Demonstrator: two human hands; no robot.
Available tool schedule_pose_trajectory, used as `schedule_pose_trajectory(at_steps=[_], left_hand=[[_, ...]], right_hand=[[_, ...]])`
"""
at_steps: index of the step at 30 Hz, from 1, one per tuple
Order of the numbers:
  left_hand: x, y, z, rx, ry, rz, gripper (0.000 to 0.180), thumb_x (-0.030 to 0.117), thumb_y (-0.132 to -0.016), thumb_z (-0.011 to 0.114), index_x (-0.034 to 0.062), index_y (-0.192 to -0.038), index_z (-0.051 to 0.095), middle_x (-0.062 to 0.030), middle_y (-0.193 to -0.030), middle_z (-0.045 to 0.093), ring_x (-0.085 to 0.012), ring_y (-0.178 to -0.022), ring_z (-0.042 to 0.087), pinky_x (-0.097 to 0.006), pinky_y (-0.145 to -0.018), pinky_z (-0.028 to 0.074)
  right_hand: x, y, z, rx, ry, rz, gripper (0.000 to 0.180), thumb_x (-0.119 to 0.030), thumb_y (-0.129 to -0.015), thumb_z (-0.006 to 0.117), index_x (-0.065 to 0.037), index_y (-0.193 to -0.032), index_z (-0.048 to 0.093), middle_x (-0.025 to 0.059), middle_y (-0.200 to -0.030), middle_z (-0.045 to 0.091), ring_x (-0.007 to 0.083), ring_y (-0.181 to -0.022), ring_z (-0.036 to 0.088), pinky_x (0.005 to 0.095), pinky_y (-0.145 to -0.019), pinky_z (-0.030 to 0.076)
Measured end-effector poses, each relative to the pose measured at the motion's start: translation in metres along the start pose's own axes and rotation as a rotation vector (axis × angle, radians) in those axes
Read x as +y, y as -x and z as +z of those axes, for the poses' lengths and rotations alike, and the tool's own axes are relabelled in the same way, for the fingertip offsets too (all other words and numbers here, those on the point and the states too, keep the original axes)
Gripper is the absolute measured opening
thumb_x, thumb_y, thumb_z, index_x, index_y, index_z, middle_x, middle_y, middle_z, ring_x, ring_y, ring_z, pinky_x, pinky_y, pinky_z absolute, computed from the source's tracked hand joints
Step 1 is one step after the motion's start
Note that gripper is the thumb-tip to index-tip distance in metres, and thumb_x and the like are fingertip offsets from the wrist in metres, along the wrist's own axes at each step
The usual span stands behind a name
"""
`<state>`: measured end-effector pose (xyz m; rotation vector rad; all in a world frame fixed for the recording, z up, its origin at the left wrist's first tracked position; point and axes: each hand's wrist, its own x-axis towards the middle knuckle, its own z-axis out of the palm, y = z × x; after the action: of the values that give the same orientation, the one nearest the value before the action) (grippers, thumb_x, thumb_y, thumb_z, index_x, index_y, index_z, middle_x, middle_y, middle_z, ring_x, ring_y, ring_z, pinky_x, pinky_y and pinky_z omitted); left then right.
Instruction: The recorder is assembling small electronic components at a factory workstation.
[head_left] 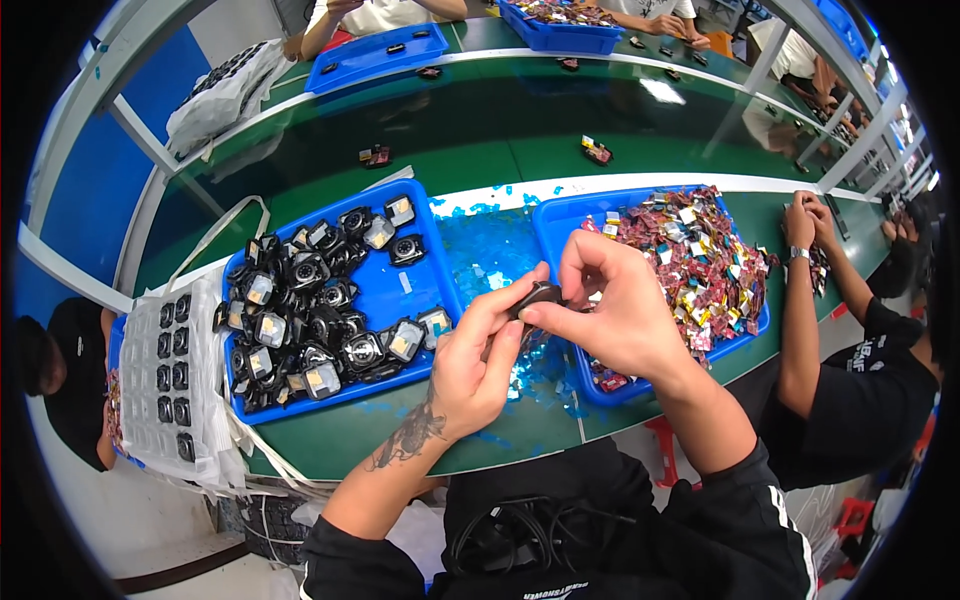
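My left hand [472, 375] grips a small black watch case [538, 298] between thumb and fingers, above the middle of the bench. My right hand [630, 315] pinches at the near right side of the same case; whatever sits between its fingertips is too small to make out. To the left of my hands, a blue tray [405, 285] is heaped with black watch cases [310, 270], some showing pale squares. Right of them, partly behind my right hand, a second blue tray [548, 235] holds a pile of small red, yellow and white parts [690, 245].
Blue film scraps [490, 245] litter the green bench between the trays. A white moulded tray [150, 350] with black cases stands at the left edge. Single devices [597, 150] lie on the green surface beyond. A co-worker's hands [808, 225] work at the right; other people sit opposite.
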<state>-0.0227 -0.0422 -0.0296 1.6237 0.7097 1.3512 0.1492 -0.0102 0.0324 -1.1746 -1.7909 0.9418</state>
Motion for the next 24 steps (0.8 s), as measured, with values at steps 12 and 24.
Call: schedule_pose_trajectory(at_steps=[12, 24], left_hand=[[0.006, -0.013, 0.003, 0.238, 0.330, -0.252, 0.044, -0.004, -0.097, 0.042, 0.0030, -0.139, 0.033, -0.0152, -0.114, 0.060, -0.0165, -0.105, 0.060, -0.030, -0.089, 0.052], [0.015, -0.009, -0.012, 0.102, -0.458, 0.188, 0.031, -0.001, -0.078, 0.074, 0.0028, -0.109, 0.070, -0.0183, -0.114, 0.065, -0.0275, -0.096, 0.068, -0.033, -0.079, 0.056]], right_hand=[[0.005, 0.021, 0.017, 0.087, 0.391, -0.498, 0.038, -0.005, -0.067, 0.079, -0.006, -0.099, 0.059, 0.0092, -0.082, 0.059, 0.0285, -0.072, 0.061, 0.0380, -0.060, 0.049], [0.005, 0.022, -0.007, -0.107, -0.740, 0.319, 0.018, 0.001, -0.088, 0.065, 0.007, -0.105, 0.064, 0.0098, -0.091, 0.069, 0.0128, -0.083, 0.067, 0.0254, -0.076, 0.057]])
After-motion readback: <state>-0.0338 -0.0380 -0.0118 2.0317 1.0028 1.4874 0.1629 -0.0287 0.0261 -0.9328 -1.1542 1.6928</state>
